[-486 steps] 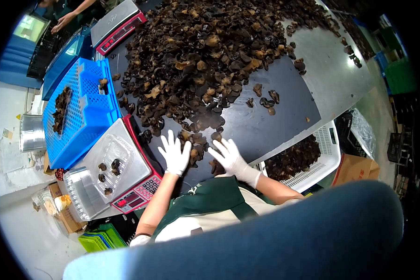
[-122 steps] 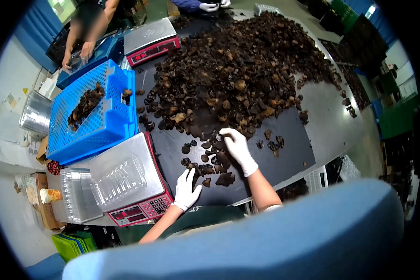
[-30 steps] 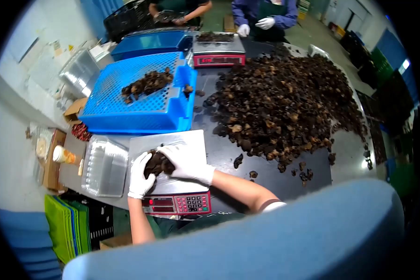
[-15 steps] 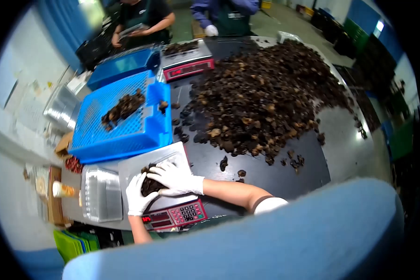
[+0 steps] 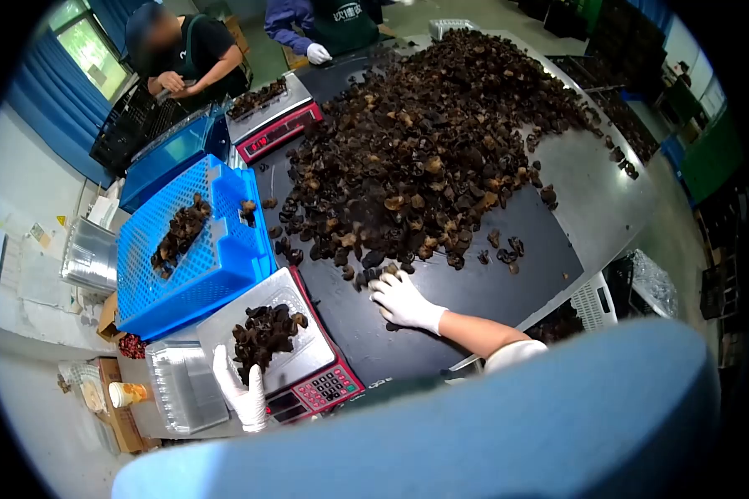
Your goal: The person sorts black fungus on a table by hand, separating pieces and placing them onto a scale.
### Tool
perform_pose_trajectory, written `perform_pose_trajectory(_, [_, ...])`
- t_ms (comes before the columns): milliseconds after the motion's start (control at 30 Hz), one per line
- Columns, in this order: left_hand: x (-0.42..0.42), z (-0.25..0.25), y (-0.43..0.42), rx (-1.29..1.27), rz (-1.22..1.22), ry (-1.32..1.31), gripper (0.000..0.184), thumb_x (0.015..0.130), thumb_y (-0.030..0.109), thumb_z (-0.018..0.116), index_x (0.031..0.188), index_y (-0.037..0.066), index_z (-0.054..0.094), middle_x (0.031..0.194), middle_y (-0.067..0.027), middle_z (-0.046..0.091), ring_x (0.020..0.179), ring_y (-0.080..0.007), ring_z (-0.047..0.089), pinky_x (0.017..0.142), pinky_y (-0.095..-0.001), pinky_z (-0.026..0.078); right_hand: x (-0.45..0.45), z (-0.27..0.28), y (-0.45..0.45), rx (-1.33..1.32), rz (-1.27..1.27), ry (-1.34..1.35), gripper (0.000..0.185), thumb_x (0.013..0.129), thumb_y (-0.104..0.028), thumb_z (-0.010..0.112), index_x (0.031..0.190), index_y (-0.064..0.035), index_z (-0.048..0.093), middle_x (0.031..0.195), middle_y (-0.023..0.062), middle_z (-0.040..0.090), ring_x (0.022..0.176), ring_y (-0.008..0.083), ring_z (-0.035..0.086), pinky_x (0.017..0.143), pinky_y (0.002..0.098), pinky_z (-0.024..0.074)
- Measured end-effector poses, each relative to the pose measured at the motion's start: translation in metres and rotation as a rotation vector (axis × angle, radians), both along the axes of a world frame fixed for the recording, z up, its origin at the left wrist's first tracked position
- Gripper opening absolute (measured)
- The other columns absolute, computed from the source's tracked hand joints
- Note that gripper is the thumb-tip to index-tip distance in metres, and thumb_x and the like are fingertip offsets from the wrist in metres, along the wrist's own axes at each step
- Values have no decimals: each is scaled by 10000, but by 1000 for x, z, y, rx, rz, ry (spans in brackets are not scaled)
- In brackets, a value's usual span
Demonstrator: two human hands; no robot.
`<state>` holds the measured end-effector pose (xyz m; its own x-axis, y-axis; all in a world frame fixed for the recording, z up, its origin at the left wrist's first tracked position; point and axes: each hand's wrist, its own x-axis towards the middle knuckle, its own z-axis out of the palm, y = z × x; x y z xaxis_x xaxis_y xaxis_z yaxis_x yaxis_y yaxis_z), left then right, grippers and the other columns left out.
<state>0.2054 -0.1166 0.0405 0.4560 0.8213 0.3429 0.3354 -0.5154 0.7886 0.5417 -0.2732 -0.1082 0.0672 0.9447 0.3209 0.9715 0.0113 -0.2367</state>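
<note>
A clump of dark wood ear mushrooms [image 5: 266,334] lies on the silver pan of the near weighing scale [image 5: 295,291]. My left hand [image 5: 243,395], in a white glove, is at the clump's lower left edge, thumb and fingers apart. Over the black tabletop, my gloved right hand [image 5: 406,301] reaches to the near edge of the large mushroom pile [image 5: 424,175]. Its fingers are stretched out and touch a few loose mushrooms [image 5: 376,274] there; what lies under the fingertips is partly hidden.
Left of the pile stands an upturned blue crate [image 5: 200,283] with mushrooms on top. Stacked clear plastic trays [image 5: 187,387] sit beside the near scale. A second scale [image 5: 279,133] holds mushrooms farther back. Two people in aprons stand across the table; one has a gloved hand [image 5: 318,54].
My right hand has left the clump on the scale and moved right to the pile. My left hand has opened away from the clump. The view has shifted.
</note>
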Motion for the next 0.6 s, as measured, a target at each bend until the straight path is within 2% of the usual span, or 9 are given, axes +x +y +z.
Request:
perform_pose_trajectory(33, [12, 4, -10, -70, -27, -67, 666, 841, 113, 715, 1429, 20, 415, 1466, -131, 399, 1338, -273, 403, 1148, -416, 277, -6, -1, -18, -84, 3, 64, 290, 732, -212, 686, 1007, -132, 640, 1143, 42, 580, 1127, 241, 502, 963, 444, 348])
perform_pose_trajectory(100, [49, 10, -33, -339, -160, -274, 572, 845, 27, 672, 1378, 21, 463, 1392, -118, 450, 1283, -251, 460, 1060, -378, 422, -7, 4, -47, 72, 31, 196, 275, 744, -198, 677, 1011, -145, 642, 1096, 23, 596, 1098, 236, 518, 968, 433, 343])
perform_pose_trajectory(167, [86, 18, -49, -168, -365, 27, 579, 821, 37, 678, 1364, 44, 479, 1407, -156, 427, 1284, -283, 454, 1046, -394, 433, 0, 24, -65, 129, -82, 359, 295, 724, -194, 700, 1010, -150, 645, 1112, 26, 602, 1114, 247, 521, 971, 426, 357])
perform_pose_trajectory(233, [121, -7, -51, 32, -501, 349, 639, 824, 223, 713, 1397, 80, 467, 1457, -218, 380, 1338, -390, 367, 1105, -477, 310, 17, 10, -68, 317, -206, 455, 342, 711, -215, 725, 1038, -154, 643, 1129, 49, 604, 1111, 265, 523, 968, 438, 367])
perform_pose_trajectory(267, [139, -22, -57, -18, -507, 427, 643, 837, 220, 702, 1416, 98, 452, 1500, -220, 331, 1378, -379, 331, 1145, -456, 262, 17, 8, -68, 352, -350, 381, 400, 698, -235, 746, 1074, -155, 635, 1174, 85, 588, 1127, 295, 513, 968, 454, 370])
perform_pose_trajectory(367, [181, -78, -61, 39, -443, 875, 794, 816, 348, 694, 1494, 181, 315, 1516, -240, 286, 1348, -475, 321, 1091, -526, 333, 19, 11, -67, 96, -437, 242, 615, 749, -402, 721, 1281, -145, 551, 1392, 172, 447, 1273, 400, 397, 1028, 516, 317])
perform_pose_trajectory(433, [192, -84, -67, -16, -485, 1142, 881, 775, 389, 705, 1509, 201, 255, 1525, -247, 255, 1291, -514, 364, 1017, -572, 398, 11, 7, -74, -42, -224, 352, 719, 770, -463, 702, 1372, -133, 486, 1459, 198, 385, 1335, 437, 327, 1092, 550, 261])
perform_pose_trajectory(467, [189, -91, -73, -50, -500, 1193, 906, 773, 367, 723, 1522, 213, 238, 1519, -231, 260, 1318, -494, 345, 988, -619, 393, 4, 10, -81, -59, -167, 392, 732, 765, -464, 707, 1375, -127, 481, 1459, 199, 385, 1337, 432, 328, 1099, 538, 264])
perform_pose_trajectory(600, [156, -118, -102, 128, -572, 1305, 792, 782, 99, 609, 1496, 93, 266, 1445, -258, 323, 1238, -488, 401, 902, -551, 482, -22, 12, -118, -75, -90, 428, 791, 712, -450, 751, 1358, -81, 480, 1398, 167, 435, 1297, 383, 372, 1091, 510, 290])
